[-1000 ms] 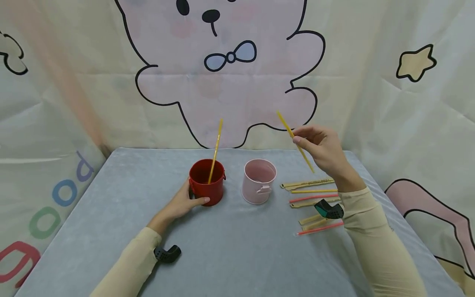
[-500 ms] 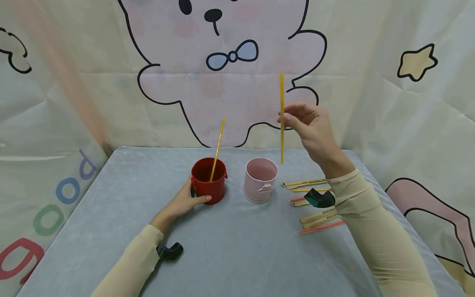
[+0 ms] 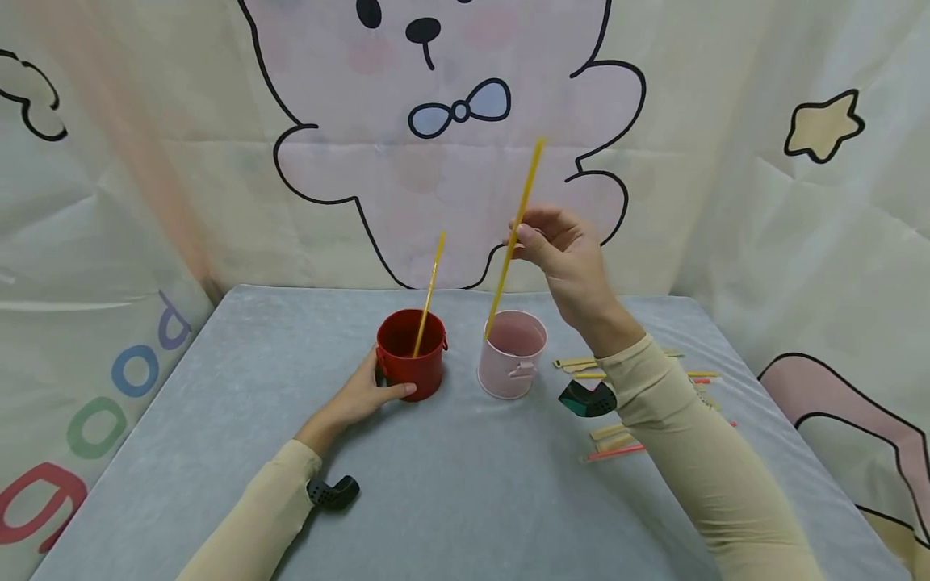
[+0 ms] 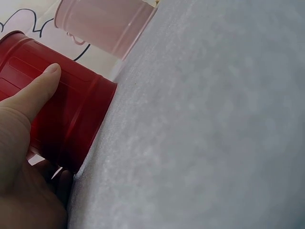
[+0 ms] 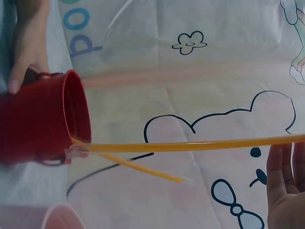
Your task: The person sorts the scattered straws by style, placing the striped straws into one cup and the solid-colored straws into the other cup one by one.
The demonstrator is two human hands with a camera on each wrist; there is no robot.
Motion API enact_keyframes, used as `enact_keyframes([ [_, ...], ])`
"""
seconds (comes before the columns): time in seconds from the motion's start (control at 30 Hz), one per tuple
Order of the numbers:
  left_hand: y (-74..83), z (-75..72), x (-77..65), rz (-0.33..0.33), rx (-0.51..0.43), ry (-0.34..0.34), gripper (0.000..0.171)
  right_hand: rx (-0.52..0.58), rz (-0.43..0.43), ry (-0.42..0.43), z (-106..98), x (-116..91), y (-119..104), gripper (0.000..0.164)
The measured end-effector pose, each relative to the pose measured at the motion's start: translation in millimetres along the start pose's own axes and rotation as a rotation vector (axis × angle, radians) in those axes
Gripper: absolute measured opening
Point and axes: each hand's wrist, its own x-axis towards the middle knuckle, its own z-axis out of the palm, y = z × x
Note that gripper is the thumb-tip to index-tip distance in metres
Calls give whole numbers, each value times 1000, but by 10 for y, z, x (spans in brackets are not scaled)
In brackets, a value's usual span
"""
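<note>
The right sleeve covers part of some tan strips and a red straw on the desk. The left hand holds the red bucket, with one yellow straw leaning inside. The right hand pinches a second yellow straw by the pink bucket's rim.

Glossy, smooth red bucket

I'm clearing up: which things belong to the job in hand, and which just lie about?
In the job:
red bucket, gripped by the left hand
yellow straw, pinched by the right hand
second yellow straw, leaning in that bucket
pink bucket, perhaps

Seemingly lying about:
tan strips
red straws
third yellow straw
</note>
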Motion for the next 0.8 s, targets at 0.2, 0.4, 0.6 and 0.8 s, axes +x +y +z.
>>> enact_keyframes([
  [0.2, 12, -1, -1, -1, 5, 2, 90, 97, 19, 52, 132, 65, 131, 28],
  [0.4, 3, 2, 12, 6, 2, -6, 88, 121, 27, 132, 231, 121, 188, 28],
  [0.6, 9, -1, 25, 5, -4, -13, 89, 103, 20, 153, 313, 139, 343, 26],
  [0.8, 5, -7, 18, -24, 6, -9, 90, 26, 49, 167, 425, 90, 619, 19],
])
